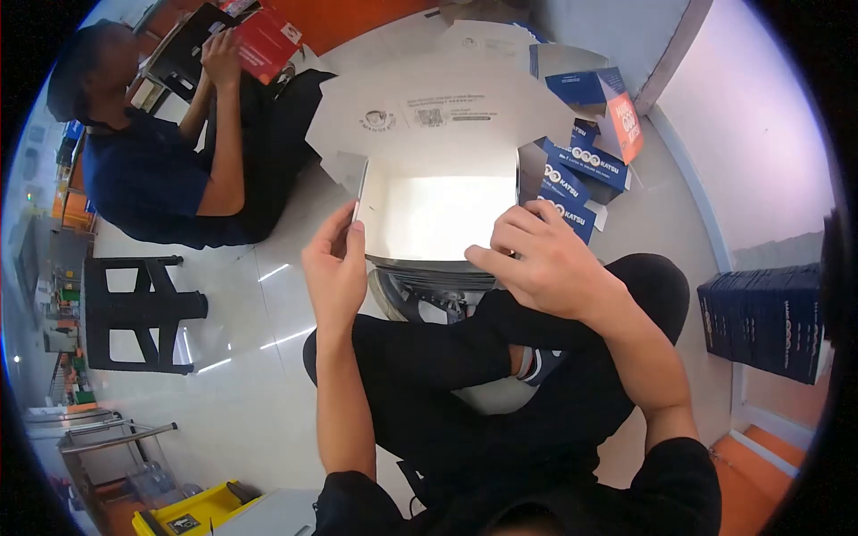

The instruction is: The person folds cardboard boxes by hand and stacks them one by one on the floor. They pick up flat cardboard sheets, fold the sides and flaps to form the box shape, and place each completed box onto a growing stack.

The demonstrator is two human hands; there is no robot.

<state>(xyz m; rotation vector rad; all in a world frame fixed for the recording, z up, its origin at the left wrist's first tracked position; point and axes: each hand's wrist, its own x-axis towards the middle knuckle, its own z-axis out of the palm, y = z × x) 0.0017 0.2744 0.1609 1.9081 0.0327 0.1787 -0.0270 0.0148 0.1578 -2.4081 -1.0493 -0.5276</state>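
Note:
In front of me stands a cardboard box point(442, 243) with a white inside, its printed lid point(429, 138) folded open away from me. My left hand point(338, 266) pinches the left side edge of the box between thumb and fingers. At the near right corner, my right hand point(547, 262) has its fingers curled over the right wall, with the thumb by the front rim. The outer faces of the box are mostly hidden. Beneath the box is a dark stack point(429, 279), partly covered by it, between my crossed legs.
Blue printed boxes point(572, 183) are piled behind right, one with an orange panel. Flat blue cartons point(764, 322) stand stacked along the right wall. A co-worker point(165, 174) sits at left, handling a red and black box point(259, 49). A black stool point(143, 304) lies nearby.

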